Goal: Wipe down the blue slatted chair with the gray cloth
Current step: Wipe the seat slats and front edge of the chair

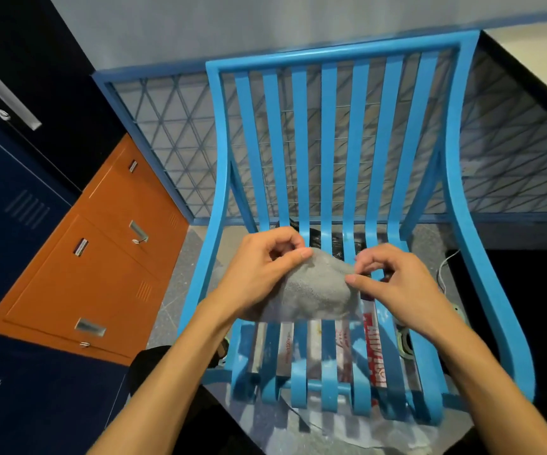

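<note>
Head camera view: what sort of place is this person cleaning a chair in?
Probably a locker room or storage area, perhaps in a school or workplace. Orange lockers and dark blue lockers with metal handles stand on the left, and a wire mesh partition runs behind the blue slatted chair.

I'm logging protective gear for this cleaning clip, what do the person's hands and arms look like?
The left forearm and right forearm are bare to the frame edge, no sleeves showing. The left hand and right hand wear no gloves; no watch, ring or bracelet is visible.
</note>
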Demonstrator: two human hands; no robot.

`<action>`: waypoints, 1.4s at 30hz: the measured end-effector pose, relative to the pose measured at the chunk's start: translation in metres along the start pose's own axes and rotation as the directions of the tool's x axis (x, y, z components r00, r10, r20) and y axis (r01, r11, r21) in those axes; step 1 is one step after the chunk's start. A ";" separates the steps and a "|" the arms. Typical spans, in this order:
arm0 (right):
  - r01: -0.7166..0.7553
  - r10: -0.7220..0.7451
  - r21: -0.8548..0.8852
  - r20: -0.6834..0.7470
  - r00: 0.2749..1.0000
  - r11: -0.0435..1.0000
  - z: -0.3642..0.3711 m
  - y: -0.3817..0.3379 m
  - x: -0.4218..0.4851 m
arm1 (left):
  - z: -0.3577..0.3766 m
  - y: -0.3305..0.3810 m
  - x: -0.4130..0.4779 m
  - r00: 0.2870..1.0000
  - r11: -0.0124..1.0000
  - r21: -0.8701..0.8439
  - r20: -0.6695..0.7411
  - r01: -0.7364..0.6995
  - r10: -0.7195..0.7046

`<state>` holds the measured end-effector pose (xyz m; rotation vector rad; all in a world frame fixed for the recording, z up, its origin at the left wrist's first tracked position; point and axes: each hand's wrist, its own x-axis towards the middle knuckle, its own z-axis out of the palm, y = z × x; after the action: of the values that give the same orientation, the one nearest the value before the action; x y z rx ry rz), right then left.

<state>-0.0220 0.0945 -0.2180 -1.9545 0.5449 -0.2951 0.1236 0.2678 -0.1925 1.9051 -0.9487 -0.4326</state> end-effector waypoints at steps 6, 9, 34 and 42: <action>-0.101 -0.032 0.366 0.339 0.940 0.925 0.001 -0.024 0.028 | -0.006 0.017 0.015 0.989 0.995 0.029 0.112 -0.100 0.096; -0.168 0.013 0.258 0.512 0.859 0.952 0.002 -0.029 0.040 | -0.017 0.025 0.020 0.984 0.989 0.076 0.136 -0.125 0.114; 0.021 0.006 -0.097 0.270 0.963 0.995 -0.040 -0.016 0.071 | 0.004 -0.053 0.017 0.888 0.863 -0.246 0.255 0.442 -0.382; -0.144 0.112 0.150 0.202 0.973 0.978 -0.039 -0.012 0.062 | -0.002 -0.039 0.024 0.833 0.747 -0.378 0.341 0.546 -0.436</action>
<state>0.0179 0.0375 -0.1928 -1.7568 0.5015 -0.0646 0.1573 0.2609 -0.2227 1.6537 -0.3956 -1.1215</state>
